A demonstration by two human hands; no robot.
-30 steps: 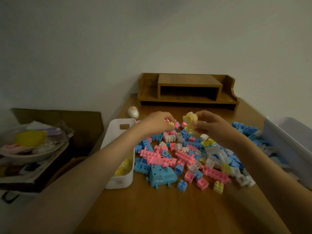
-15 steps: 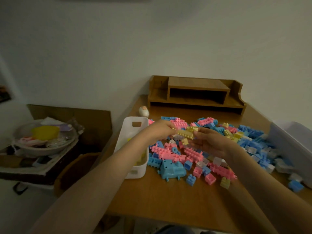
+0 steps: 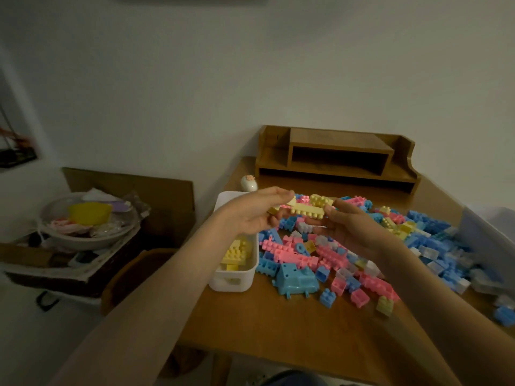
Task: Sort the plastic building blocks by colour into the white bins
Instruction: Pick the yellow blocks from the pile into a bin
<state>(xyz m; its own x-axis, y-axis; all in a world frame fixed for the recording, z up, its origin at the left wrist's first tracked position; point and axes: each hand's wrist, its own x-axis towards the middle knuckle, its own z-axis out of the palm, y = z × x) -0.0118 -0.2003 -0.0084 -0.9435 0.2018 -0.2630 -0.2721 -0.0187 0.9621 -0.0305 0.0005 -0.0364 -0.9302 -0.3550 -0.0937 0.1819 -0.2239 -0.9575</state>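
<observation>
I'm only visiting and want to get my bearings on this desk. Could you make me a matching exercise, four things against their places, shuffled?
1. long yellow plastic block
2. big blue plastic vehicle-shaped piece
3. brown wooden desk shelf
4. small white egg-shaped toy

A. at the wooden table's back edge
B. held between the left hand and right hand
C. just behind the white plastic bin
D. front of the pile, right of the bin

Pairs: 1-B, 2-D, 3-A, 4-C.

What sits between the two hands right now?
Head view: a yellow block cluster spans the gap, left hand and right hand each gripping an end.
</observation>
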